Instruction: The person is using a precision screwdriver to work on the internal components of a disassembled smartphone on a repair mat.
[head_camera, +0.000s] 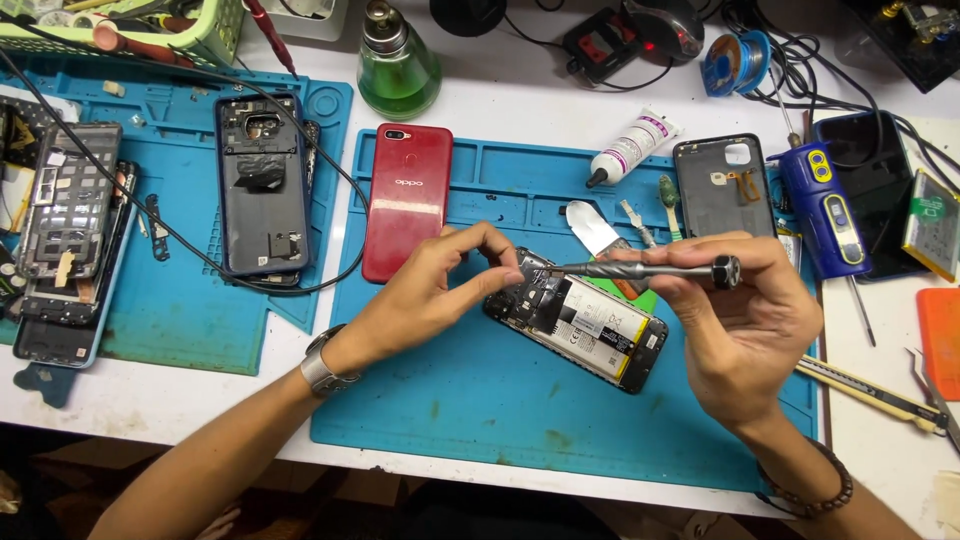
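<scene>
An opened phone (590, 325) with its battery showing lies tilted on the blue repair mat (480, 400). My right hand (745, 320) holds a metal screwdriver (640, 270) level, its tip pointing left at the phone's upper end. My left hand (435, 285) rests at that same end, its fingertips pinched together beside the screwdriver tip. Whether anything sits between those fingertips is too small to tell.
A red phone back cover (405, 200) lies left of the hands. A dark back cover (725, 185), a white tube (635, 145) and a green liquid bottle (398, 65) stand behind. Another opened phone (262, 185) and frames (65, 240) lie on the left mat. Tweezers (870, 390) lie at right.
</scene>
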